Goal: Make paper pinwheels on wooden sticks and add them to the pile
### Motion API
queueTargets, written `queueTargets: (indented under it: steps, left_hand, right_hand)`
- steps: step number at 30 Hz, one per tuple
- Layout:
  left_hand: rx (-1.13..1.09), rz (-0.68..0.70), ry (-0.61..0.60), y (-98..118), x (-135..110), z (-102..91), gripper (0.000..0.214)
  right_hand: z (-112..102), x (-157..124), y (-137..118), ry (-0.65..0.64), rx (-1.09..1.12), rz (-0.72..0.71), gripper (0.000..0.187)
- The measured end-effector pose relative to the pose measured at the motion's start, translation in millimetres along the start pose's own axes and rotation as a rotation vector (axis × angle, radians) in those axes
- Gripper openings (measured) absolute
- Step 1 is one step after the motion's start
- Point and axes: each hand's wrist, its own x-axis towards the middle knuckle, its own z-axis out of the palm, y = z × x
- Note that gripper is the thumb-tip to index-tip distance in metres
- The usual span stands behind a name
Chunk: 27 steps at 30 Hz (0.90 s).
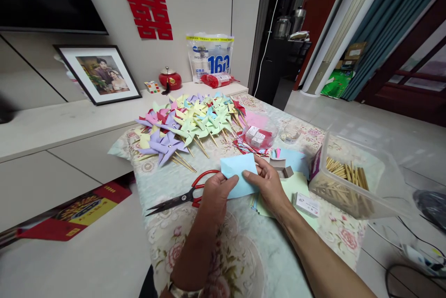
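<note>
A light blue sheet of paper is held up over the table between both hands. My left hand pinches its lower left side with the thumb on top. At its right edge my right hand grips it, thumb in front and fingers behind. Scissors with red handles lie just left of my left hand, blades pointing left. Under and beside my right wrist are pale green paper sheets, a small white box and an opened small carton.
Finished paper pinwheels on sticks are heaped at the back left. A clear plastic bin with many short wooden sticks stands at the right. A clear tub holds small boxes. A framed photo and a bag of cups stand on the cabinet behind.
</note>
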Motion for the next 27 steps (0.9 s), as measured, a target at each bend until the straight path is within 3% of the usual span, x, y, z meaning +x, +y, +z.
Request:
queueTargets:
  steps: [11,16,21,27]
  left_hand:
    - [-0.001,0.008,0.018,2.1,-4.2,5.8,0.041]
    - [-0.021,0.018,0.016,1.7,-3.3,4.8,0.046]
    - [-0.056,0.008,0.048,5.4,-3.1,1.9,0.044]
    - [-0.067,-0.028,0.076,14.0,-6.6,3.6,0.038]
  right_hand:
    - [1.4,1.2,-2.0,0.022,-0.108,-0.032,0.047]
    - [1.3,0.4,-2.3,-0.047,-0.064,-0.037,0.042]
    - [-2.2,2.2,-2.4,-0.052,0.046,0.03,0.056]
    - [-3.9,3.2,-6.2,-0.023,0.0,-0.031,0.066]
